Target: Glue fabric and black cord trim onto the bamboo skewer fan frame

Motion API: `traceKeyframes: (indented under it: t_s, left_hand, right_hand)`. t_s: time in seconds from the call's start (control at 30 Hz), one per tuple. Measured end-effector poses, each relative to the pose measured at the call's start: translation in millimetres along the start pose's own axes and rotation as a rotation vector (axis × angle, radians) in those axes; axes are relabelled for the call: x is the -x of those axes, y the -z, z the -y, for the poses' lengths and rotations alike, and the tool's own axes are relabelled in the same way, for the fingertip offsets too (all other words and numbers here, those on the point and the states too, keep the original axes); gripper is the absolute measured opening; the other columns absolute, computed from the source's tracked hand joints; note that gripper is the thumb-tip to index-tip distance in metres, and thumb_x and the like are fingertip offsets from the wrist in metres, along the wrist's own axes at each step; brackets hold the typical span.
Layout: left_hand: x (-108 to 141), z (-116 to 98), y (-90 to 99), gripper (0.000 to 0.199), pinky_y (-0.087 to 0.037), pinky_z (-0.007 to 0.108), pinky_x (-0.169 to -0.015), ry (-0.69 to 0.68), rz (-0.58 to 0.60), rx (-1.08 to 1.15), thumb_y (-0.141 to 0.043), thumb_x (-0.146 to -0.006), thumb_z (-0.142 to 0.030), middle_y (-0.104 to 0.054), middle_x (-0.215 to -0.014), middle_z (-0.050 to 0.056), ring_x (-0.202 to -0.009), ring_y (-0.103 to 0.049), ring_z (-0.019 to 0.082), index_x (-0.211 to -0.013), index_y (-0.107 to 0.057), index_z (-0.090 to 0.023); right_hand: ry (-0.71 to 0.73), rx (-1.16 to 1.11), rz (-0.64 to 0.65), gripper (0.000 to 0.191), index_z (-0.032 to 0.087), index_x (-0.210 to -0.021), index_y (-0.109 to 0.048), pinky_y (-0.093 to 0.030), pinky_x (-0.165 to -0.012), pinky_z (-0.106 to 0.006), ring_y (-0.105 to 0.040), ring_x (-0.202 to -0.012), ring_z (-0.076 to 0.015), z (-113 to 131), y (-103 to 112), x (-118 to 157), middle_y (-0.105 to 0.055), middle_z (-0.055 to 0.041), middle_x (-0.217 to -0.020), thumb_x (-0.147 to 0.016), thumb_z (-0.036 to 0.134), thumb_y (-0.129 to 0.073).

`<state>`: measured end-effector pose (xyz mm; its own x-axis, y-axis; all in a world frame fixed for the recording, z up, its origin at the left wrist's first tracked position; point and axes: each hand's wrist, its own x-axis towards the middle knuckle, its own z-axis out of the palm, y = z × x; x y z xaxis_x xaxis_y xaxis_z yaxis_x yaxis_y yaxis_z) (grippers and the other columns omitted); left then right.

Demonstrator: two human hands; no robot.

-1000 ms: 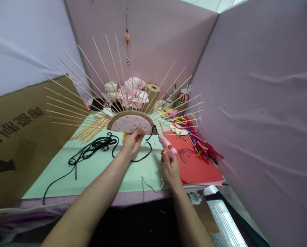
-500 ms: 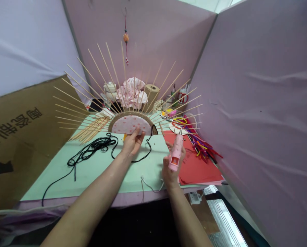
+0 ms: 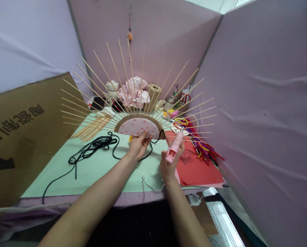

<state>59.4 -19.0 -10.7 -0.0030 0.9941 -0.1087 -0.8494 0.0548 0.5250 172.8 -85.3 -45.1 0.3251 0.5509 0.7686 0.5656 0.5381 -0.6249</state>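
Observation:
My left hand (image 3: 140, 145) pinches the straight lower edge of a half-round cardboard piece (image 3: 136, 126) faced with pink spotted cloth. Thin wooden sticks (image 3: 106, 82) fan out from its curved rim. Black cord (image 3: 161, 134) loops round the rim's right end and runs behind my left hand to a loose tangle (image 3: 98, 146) on the table. My right hand (image 3: 169, 164) grips a pink hot glue gun (image 3: 175, 146), its metal nozzle pointing up and away, just right of the corded end. Whether the nozzle touches anything is unclear.
A bundle of loose sticks (image 3: 94, 127) lies left on the green tabletop (image 3: 97, 178). Red paper (image 3: 199, 171) and colourful pipe cleaners (image 3: 205, 149) are on the right. Behind stand pink crumpled cloth (image 3: 134, 92) and a brown roll (image 3: 153, 92). A cardboard panel (image 3: 40, 137) leans at left.
The half-round piece has shifted right and tilted, its right end lower, along with my left hand. The glue gun is tilted more to the right, still in my right hand.

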Motion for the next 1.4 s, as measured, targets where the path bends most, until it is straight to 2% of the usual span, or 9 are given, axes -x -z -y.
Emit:
traceKeyframes:
  t_s: [0.17, 0.3, 0.57, 0.8, 1.0, 1.23, 1.4]
  left_hand:
    - [2.5, -0.1, -2.8, 0.035, -0.058, 0.021, -0.065, -0.001, -0.007, 0.001, -0.087, -0.053, -0.013, -0.069, -0.074, -0.004, -0.066, -0.065, 0.008, -0.078, -0.062, -0.017]
    - [3.3, -0.5, -3.8, 0.034, -0.057, 0.02, -0.065, 0.012, -0.009, -0.009, -0.086, -0.055, -0.011, -0.068, -0.072, -0.004, -0.065, -0.064, 0.008, -0.077, -0.061, -0.017]
    - [0.8, 0.6, 0.4, 0.036, -0.056, 0.021, -0.065, 0.027, 0.01, -0.007, -0.086, -0.055, -0.01, -0.069, -0.074, -0.004, -0.067, -0.065, 0.009, -0.079, -0.062, -0.017]
    - [-1.8, 1.2, 2.7, 0.03, -0.057, 0.022, -0.067, 0.042, -0.012, -0.004, -0.085, -0.057, -0.009, -0.068, -0.07, -0.004, -0.066, -0.064, 0.008, -0.074, -0.062, -0.015]
    - [-0.2, 2.6, 1.9, 0.03, -0.056, 0.022, -0.068, 0.047, -0.004, -0.021, -0.085, -0.058, -0.009, -0.068, -0.072, -0.004, -0.067, -0.065, 0.008, -0.076, -0.062, -0.016]
    - [-0.5, 3.0, 2.2, 0.031, -0.056, 0.022, -0.069, 0.046, 0.0, -0.028, -0.086, -0.056, -0.011, -0.068, -0.073, -0.003, -0.068, -0.064, 0.009, -0.075, -0.062, -0.016]
    - [0.9, 2.6, 1.1, 0.033, -0.056, 0.022, -0.066, 0.045, 0.01, -0.038, -0.087, -0.054, -0.01, -0.068, -0.073, -0.004, -0.066, -0.064, 0.009, -0.076, -0.062, -0.016]
  right_hand:
    - [-0.016, 0.031, 0.013, 0.053, 0.017, -0.138, -0.043, -0.033, -0.108, -0.053, -0.035, -0.138, -0.0298, -4.3, -2.0, 1.3, -0.037, -0.0204, -0.143, -0.095, 0.048, -0.046]
    - [-0.042, -0.004, 0.007, 0.053, 0.018, -0.138, -0.039, -0.037, -0.105, -0.051, -0.04, -0.133, -0.0292, -5.2, -3.1, 2.8, -0.033, -0.0207, -0.143, -0.095, 0.048, -0.045]
    - [-0.11, 0.01, -0.001, 0.05, 0.018, -0.125, -0.046, -0.044, -0.093, -0.046, -0.051, -0.111, -0.025, -2.8, 0.1, 0.5, -0.042, -0.0177, -0.13, -0.093, 0.057, -0.042]
    - [-0.124, -0.059, -0.059, 0.056, 0.02, -0.137, -0.037, -0.046, -0.089, -0.043, -0.051, -0.11, -0.0247, 1.2, 5.5, 4.8, -0.044, -0.0168, -0.129, -0.093, 0.055, -0.044]
    - [-0.108, -0.025, 0.025, 0.059, 0.019, -0.14, -0.034, -0.045, -0.091, -0.044, -0.054, -0.107, -0.0236, -3.8, 3.3, 4.6, -0.041, -0.0189, -0.135, -0.094, 0.056, -0.041]
    - [-0.069, 0.001, 0.02, 0.057, 0.019, -0.14, -0.034, -0.045, -0.091, -0.044, -0.056, -0.1, -0.0218, 0.8, 5.6, 3.9, -0.043, -0.0181, -0.132, -0.096, 0.054, -0.038]
    - [-0.1, 0.003, 0.065, 0.061, 0.018, -0.142, -0.03, -0.043, -0.098, -0.048, -0.051, -0.116, -0.0255, -0.9, 3.9, 3.0, -0.037, -0.0199, -0.136, -0.094, 0.056, -0.039]
